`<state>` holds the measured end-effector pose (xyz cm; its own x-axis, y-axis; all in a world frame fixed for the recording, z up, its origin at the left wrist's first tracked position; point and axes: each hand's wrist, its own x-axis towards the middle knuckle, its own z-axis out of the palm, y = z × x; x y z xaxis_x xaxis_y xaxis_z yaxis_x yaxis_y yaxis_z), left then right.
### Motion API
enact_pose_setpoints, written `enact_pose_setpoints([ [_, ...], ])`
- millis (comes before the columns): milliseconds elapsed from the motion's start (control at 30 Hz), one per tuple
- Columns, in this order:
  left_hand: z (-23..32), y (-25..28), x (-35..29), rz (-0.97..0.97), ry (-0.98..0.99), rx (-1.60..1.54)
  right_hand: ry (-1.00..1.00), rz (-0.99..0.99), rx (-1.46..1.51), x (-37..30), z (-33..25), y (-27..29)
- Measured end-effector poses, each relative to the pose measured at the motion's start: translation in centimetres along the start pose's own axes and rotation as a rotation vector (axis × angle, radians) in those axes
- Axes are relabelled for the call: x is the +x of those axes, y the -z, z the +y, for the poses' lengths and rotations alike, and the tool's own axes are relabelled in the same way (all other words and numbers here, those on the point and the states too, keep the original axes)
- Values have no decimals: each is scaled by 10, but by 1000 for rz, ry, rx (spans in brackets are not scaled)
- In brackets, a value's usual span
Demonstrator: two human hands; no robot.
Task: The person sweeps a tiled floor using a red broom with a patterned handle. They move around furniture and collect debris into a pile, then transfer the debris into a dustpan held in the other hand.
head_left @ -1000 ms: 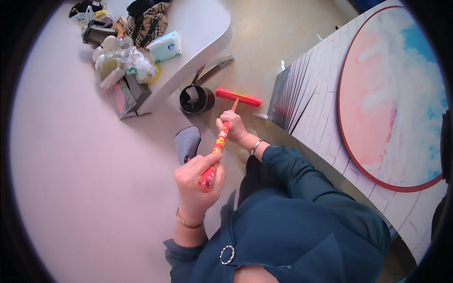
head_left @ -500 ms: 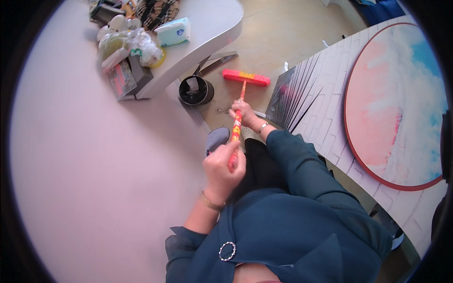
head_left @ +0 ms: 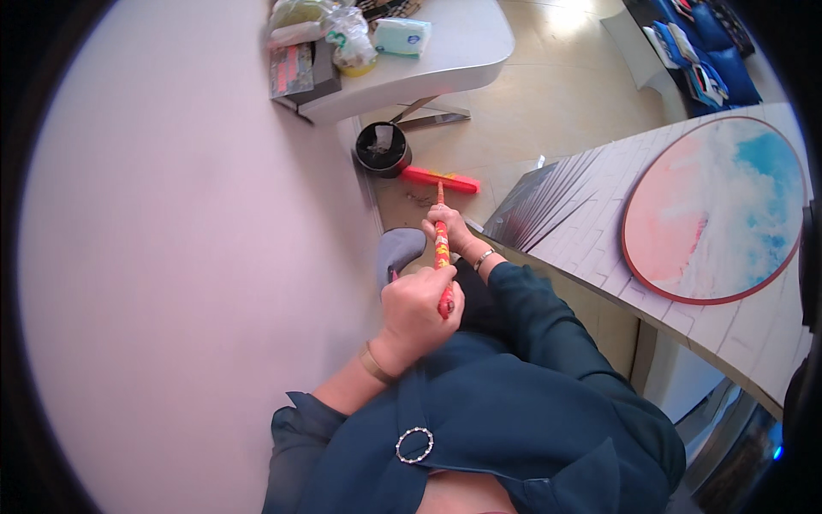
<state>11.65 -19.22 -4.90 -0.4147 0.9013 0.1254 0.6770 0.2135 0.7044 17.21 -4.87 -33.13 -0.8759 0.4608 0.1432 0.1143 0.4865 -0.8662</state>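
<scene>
I hold a broom with both hands. Its handle (head_left: 442, 246) has a red and yellow pattern and slants away from me. My left hand (head_left: 419, 310) is closed around the near end of the handle. Farther down, my right hand (head_left: 449, 228) wraps the handle closer to the head. The red broom head (head_left: 458, 182) rests on the floor, its left end right by a black bin (head_left: 360, 158). Between the broom head and my feet lies a small patch of dark debris (head_left: 418, 200). A grey shoe (head_left: 401, 250) shows beside my left wrist.
A pale wall (head_left: 188, 257) fills the left side. Ahead stands a white table (head_left: 467, 64) with a tissue pack (head_left: 402, 37), plastic bags and a box. To the right, a brick-patterned surface (head_left: 591, 248) bears a round pink and blue picture (head_left: 715, 214).
The broom head has come nearer to me and closer to the bin, now on the near side of where it was. Both hands keep their hold, and the view has shifted.
</scene>
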Motion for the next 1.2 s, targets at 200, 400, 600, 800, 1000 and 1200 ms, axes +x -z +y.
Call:
enact_pose_setpoints([
  [200, 0, 6, -28, 134, 166, -8, 96, -181, 7, -1, -6, -25],
  [400, 17, 1, -53, 239, 248, -5, 167, -162, 50, -4, -19, -24],
  [600, 2, -31, -87, 326, 330, 2, 212, -260, 35, -15, -6, -54],
  [800, 31, -30, -132, 373, 499, 3, 190, -357, 102, -60, -28, -69],
  [1000, 45, -35, -150, 468, 546, -99, 224, -320, 97, -58, -29, -58],
  [1200, 44, -93, -173, 533, 664, -152, 271, -341, 14, -88, 10, -68],
])
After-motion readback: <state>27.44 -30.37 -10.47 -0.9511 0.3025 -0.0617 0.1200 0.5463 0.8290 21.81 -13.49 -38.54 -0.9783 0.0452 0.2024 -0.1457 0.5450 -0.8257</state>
